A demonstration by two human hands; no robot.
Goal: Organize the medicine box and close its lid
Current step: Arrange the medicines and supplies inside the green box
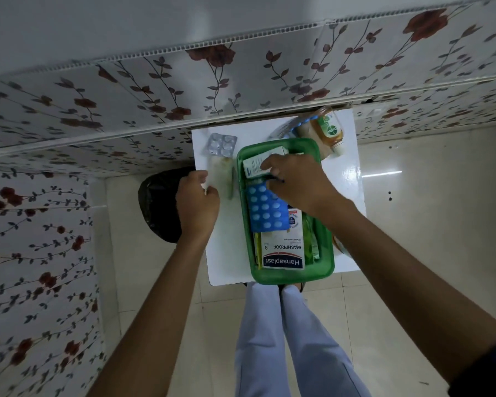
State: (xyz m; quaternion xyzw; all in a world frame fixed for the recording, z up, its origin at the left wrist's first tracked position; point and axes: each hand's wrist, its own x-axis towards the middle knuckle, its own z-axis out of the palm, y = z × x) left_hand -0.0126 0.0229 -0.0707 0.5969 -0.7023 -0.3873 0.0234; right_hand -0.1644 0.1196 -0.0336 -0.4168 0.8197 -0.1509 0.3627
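Observation:
A green medicine box (324, 253) lies open on a small white table (344, 173). Inside it are a Hansaplast plaster carton (282, 250), a blue blister strip (265, 209) and a white carton (254, 166) at the far end. My right hand (295, 181) is inside the box, fingers pinched on the white carton. My left hand (196, 204) rests at the table's left edge, holding the near end of a pale translucent packet (222, 174). A silver blister strip (221, 144) lies beyond that packet.
An amber Dettol bottle (328, 130) lies on its side at the table's far right, next to a clear bag with a blue band (292, 127). A black bag (158, 202) sits on the tiled floor left of the table. Flowered wall panels stand behind and left.

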